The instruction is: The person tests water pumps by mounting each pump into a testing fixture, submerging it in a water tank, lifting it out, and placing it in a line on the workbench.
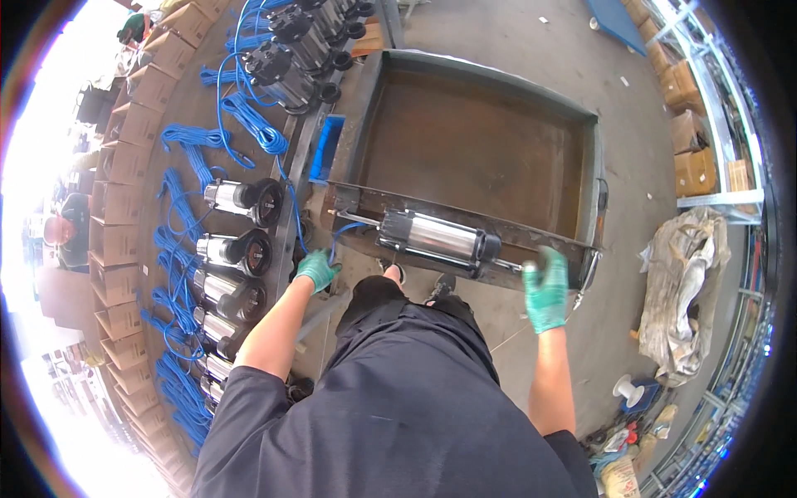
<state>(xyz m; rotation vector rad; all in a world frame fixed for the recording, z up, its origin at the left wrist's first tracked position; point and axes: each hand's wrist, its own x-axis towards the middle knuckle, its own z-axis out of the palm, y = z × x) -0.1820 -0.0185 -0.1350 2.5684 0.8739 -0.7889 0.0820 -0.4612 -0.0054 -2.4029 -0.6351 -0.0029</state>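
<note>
A silver and black submersible pump (pixel 436 236) lies sideways across the near rim of a large metal tank (pixel 490 65), between rods at its two ends. My left hand (pixel 315 270), in a green glove, is left of the pump with its fingers closed around a blue cable (pixel 295 203). One stretch of that cable runs up from the hand; another loops toward the pump's left end. My right hand (pixel 546 290), also in a green glove, is raised beside the rod at the pump's right end. Its fingers are extended, slightly blurred, and hold nothing visible.
Several pumps (pixel 237 249) with coiled blue cables (pixel 178 249) line the left side; more pumps (pixel 282 75) stand at the far left. Open cardboard boxes (pixel 116 224) form a row beyond them. At the right are a crumpled sheet (pixel 677 290) and shelving (pixel 722 199).
</note>
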